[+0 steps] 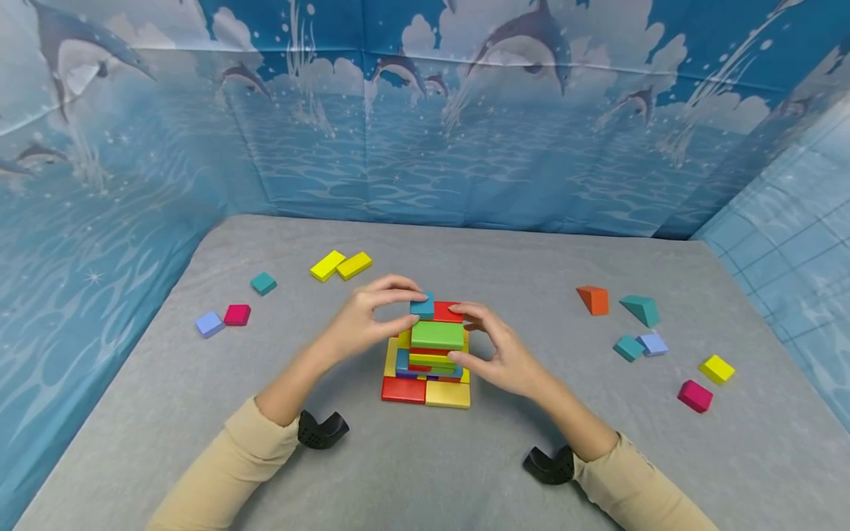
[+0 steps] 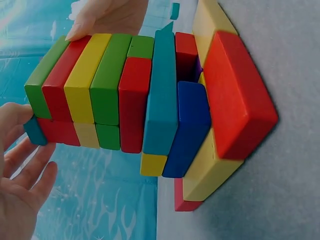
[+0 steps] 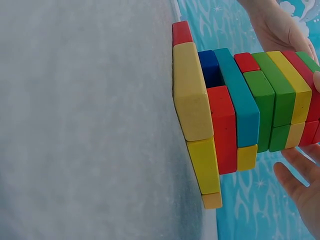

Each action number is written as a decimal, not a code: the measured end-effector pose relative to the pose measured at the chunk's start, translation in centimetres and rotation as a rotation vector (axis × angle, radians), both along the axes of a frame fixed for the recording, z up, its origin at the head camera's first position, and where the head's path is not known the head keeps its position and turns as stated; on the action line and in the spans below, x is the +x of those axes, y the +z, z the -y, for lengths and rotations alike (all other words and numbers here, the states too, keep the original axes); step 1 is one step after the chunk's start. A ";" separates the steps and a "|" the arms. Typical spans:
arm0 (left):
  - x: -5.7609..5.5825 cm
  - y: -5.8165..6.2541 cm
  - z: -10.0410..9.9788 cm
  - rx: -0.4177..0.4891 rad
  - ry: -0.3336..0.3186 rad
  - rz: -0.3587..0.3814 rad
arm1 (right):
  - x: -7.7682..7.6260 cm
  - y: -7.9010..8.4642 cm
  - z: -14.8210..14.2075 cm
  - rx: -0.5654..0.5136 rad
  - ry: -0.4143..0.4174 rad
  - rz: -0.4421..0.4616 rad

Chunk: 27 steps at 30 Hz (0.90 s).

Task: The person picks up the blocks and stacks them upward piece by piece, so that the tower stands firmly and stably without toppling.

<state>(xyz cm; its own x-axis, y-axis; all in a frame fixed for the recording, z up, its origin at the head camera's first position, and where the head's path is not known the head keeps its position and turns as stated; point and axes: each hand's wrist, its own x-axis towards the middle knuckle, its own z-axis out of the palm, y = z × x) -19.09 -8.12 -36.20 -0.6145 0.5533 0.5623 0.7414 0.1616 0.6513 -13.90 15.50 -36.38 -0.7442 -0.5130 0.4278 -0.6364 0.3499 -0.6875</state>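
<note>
L hand (image 1: 368, 313) is pinching a sm. blue block (image 1: 422, 308) at top rear L of the block tower (image 1: 437, 335), R hand (image 1: 501, 355) is gripping tower's upper R side, & tower is standing approx. mid gray cloth (image 1: 425, 472).

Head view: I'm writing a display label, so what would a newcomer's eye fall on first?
Probably the multicoloured tower of smooth rectangular blocks in the middle of the grey cloth, where the left hand pinches a small teal-blue block at the top and the right hand touches the right side. Next, perhaps, the blue sheet printed with dolphins across the background.
</note>
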 end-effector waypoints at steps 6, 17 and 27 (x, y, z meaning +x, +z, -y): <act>-0.2 -0.1 -0.2 -0.014 -0.019 0.006 | 0.1 0.1 0.0 0.003 -0.001 -0.003; -0.2 -0.1 -0.3 -0.003 -0.039 0.005 | 0.0 0.2 0.1 -0.008 0.008 0.010; -2.4 -1.1 5.0 -0.027 0.194 0.124 | 0.1 0.2 0.1 -0.002 -0.007 0.000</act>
<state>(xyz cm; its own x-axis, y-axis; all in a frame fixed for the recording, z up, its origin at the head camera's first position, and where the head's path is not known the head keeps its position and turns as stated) -21.49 -13.12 -37.32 -0.7742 0.4321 0.4626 0.6096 0.3120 0.7287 -13.84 15.42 -36.20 -0.7474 -0.5074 0.4290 -0.6343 0.3529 -0.6878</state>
